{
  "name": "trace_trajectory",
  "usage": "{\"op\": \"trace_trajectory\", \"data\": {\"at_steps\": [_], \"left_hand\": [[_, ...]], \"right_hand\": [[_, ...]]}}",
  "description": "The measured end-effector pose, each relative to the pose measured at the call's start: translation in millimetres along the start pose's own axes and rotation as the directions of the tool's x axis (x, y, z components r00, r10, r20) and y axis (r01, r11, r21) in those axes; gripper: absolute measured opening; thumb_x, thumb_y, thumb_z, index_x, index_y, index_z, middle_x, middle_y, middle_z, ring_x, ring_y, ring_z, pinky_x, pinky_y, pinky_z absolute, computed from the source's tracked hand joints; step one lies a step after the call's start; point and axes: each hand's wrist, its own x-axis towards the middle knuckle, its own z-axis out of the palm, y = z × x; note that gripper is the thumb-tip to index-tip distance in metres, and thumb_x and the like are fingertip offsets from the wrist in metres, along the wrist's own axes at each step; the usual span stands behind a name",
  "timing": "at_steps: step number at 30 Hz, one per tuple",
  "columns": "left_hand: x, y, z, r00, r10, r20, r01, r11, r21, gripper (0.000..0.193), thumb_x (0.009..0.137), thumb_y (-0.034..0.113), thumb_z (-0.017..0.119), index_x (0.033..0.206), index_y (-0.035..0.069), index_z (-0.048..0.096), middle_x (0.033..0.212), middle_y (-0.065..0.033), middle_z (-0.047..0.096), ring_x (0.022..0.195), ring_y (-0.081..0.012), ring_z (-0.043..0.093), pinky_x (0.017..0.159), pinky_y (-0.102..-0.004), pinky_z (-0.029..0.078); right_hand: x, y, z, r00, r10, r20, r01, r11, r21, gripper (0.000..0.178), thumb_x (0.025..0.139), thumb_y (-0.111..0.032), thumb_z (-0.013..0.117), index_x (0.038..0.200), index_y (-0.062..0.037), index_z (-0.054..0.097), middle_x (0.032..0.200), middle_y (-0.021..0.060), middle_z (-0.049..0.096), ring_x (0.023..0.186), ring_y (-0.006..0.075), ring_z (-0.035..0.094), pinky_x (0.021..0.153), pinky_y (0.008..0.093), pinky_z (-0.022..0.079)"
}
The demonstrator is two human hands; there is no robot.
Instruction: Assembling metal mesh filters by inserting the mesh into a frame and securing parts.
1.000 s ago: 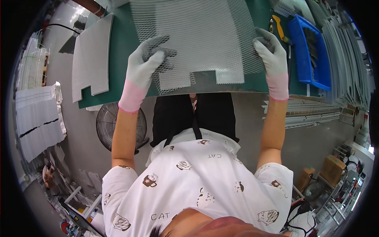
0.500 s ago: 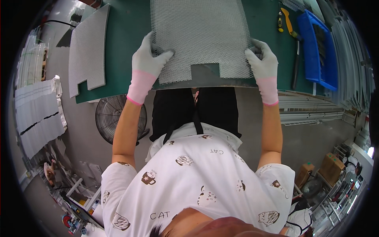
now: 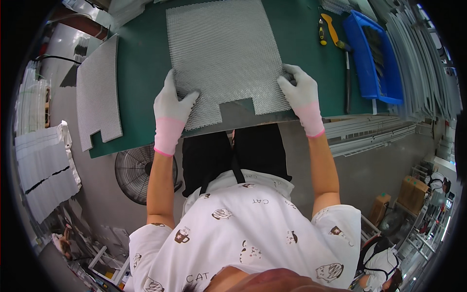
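A silvery honeycomb mesh panel (image 3: 221, 53) lies on the green table top (image 3: 143, 63), with a rectangular notch cut into its near edge. My left hand (image 3: 174, 100), in a pale glove with a pink cuff, grips the panel's left edge near the front corner, thumb on top. At the right edge, my right hand (image 3: 297, 87) holds the panel the same way, its grey-coated fingers curled at the side. The fingers under the panel are partly hidden. A similar notched mesh panel (image 3: 99, 92) rests at the table's left end.
Toward the right lie a small yellow-black tool (image 3: 321, 31), a yellow-handled tool (image 3: 331, 30) and a black rod-like handle (image 3: 347, 82). Beside them stands a blue bin (image 3: 362, 61) with dark pieces. A floor fan (image 3: 141, 175) stands below left. Another person (image 3: 382, 263) is behind at lower right.
The view has shifted and turned slightly, so table and panel sit lower and the panel's far edge shows. Both hands keep their hold on the panel's edges.
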Motion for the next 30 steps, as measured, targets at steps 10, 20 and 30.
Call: {"op": "trace_trajectory", "data": {"at_steps": [10,20,30], "left_hand": [[11.1,12.6,-9.4,0.995,-0.062,0.081,0.055,0.996,0.075,0.08,0.076,0.027,0.073,0.136,-0.01,0.034,0.111,-0.0302,0.059,0.107,-0.0397,0.059,0.093,-0.0384,0.045],[11.9,23.1,24.4,0.723,0.522,0.453,-0.691,0.528,0.493,0.067,0.082,0.037,0.06,0.138,0.006,0.042,0.145,-0.021,0.037,0.134,-0.0414,0.03,0.111,-0.0565,0.017],[24.5,9.5,1.6,0.728,0.501,0.467,-0.547,0.836,-0.045,0.067,0.074,0.007,0.047,0.14,-0.001,0.033,0.15,-0.0266,0.022,0.142,-0.043,0.014,0.116,-0.0513,0.005]], "right_hand": [[-28.6,-31.2,23.7,0.728,-0.454,0.514,0.673,0.618,-0.407,0.09,0.066,-0.059,0.07,0.136,-0.0087,0.043,0.143,0.0162,0.038,0.136,0.0345,0.03,0.109,0.0571,0.02],[-32.1,-29.8,18.4,0.679,-0.38,0.628,0.696,0.604,-0.388,0.086,0.072,-0.057,0.069,0.142,-0.0168,0.039,0.149,0.0146,0.031,0.139,0.0318,0.026,0.111,0.0555,0.017],[102.4,104.3,-230.0,0.944,0.039,-0.327,-0.313,0.414,-0.855,0.03,0.078,-0.01,0.061,0.108,-0.0079,0.06,0.113,0.0128,0.059,0.107,0.0331,0.057,0.092,0.0429,0.049]]}}
